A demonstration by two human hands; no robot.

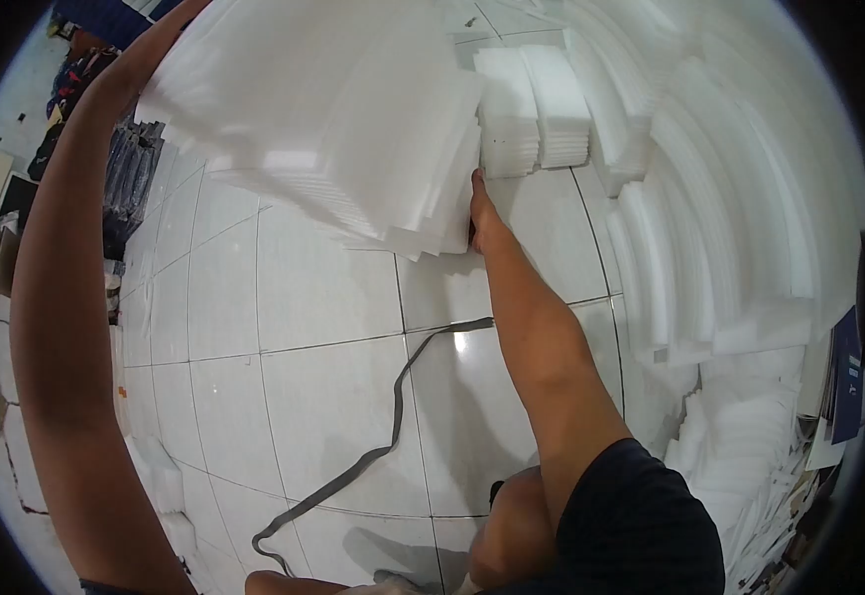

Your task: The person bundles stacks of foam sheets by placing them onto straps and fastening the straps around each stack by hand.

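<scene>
A thick stack of white foam sheets (323, 129) fills the upper middle of the view, tilted, its layered lower edges fanned out above the tiled floor. My right hand (479, 213) presses against the stack's right side near its lower corner, gripping it there; most of the fingers are hidden behind the sheets. Along the left, my left arm (65, 288) stretches up past the stack's left side. Its wrist reaches the top edge of the view, and the hand itself lies outside the picture.
Smaller white foam stacks (535, 109) stand behind my right hand. Tall piles of foam sheets (720, 228) line the right side. A dark grey strap (396, 416) winds across the tiles (333, 297). Dark wrapped bundles (130, 178) and boxes sit at the left.
</scene>
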